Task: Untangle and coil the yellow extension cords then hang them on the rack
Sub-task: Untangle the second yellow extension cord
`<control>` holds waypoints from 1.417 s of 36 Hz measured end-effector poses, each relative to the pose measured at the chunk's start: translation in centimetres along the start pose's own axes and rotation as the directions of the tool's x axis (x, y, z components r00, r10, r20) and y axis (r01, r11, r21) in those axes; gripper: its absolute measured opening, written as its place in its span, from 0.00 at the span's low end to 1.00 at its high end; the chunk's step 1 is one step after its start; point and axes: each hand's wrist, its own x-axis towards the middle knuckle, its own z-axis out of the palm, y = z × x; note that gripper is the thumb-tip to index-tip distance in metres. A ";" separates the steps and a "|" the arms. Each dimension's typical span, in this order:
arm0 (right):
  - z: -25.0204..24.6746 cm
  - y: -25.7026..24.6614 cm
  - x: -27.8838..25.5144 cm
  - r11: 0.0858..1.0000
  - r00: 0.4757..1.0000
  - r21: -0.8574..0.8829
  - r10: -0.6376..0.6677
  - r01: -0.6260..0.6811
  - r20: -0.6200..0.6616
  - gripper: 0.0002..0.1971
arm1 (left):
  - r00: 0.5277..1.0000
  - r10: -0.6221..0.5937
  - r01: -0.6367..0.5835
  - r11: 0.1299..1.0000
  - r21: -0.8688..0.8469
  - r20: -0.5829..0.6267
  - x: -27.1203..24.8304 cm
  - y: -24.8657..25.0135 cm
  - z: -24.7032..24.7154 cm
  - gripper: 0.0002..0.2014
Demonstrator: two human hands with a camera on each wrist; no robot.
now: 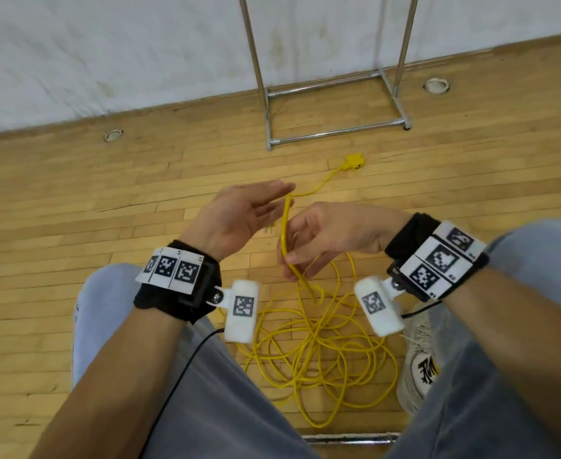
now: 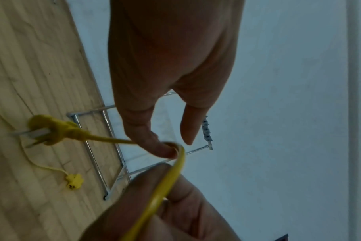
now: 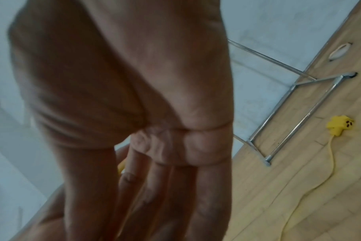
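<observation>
A yellow extension cord [image 1: 315, 352] lies in a loose tangle on the wood floor between my knees. My right hand [image 1: 322, 240] grips a few strands of it and lifts them off the pile. My left hand [image 1: 249, 210] is held out with fingers nearly straight, and the cord [image 2: 169, 181] bends over one fingertip [image 2: 165, 146]. Beyond that fingertip hangs the pronged plug [image 2: 49, 130]. The cord's socket end [image 1: 355, 162] rests on the floor near the foot of the chrome rack [image 1: 335, 130]. In the right wrist view my right hand [image 3: 134, 130] fills the frame and hides its hold.
The rack [image 2: 93, 159] stands against a white wall [image 1: 107, 44]. Two round floor fittings [image 1: 113, 135] [image 1: 437, 85] sit by the wall. My right shoe [image 1: 421, 359] is beside the tangle. A metal bar [image 1: 351, 437] lies at the bottom edge.
</observation>
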 end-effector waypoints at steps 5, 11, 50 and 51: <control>0.0 0.1 0.2 0.992 0.999 -0.124 0.016 -0.019 -0.030 0.09 | 0.998 0.005 -0.011 0.993 -0.115 -0.056 -0.3 -0.2 0.6 0.19; 0.1 0.6 0.9 0.967 0.990 -0.223 0.101 -0.121 -0.100 0.07 | 0.994 0.082 -0.085 0.995 -0.052 -0.066 -0.6 -0.7 1.1 0.27; 0.9 -3.2 5.7 0.950 0.814 0.199 -0.085 0.240 -0.575 0.12 | 0.750 0.655 -0.324 0.487 0.811 -0.094 -1.8 -2.6 -6.8 0.03; 1.1 -3.5 5.7 0.929 0.812 0.239 -0.100 0.284 -0.575 0.12 | 0.758 0.642 -0.289 0.489 0.823 -0.115 -1.7 -2.9 -7.0 0.03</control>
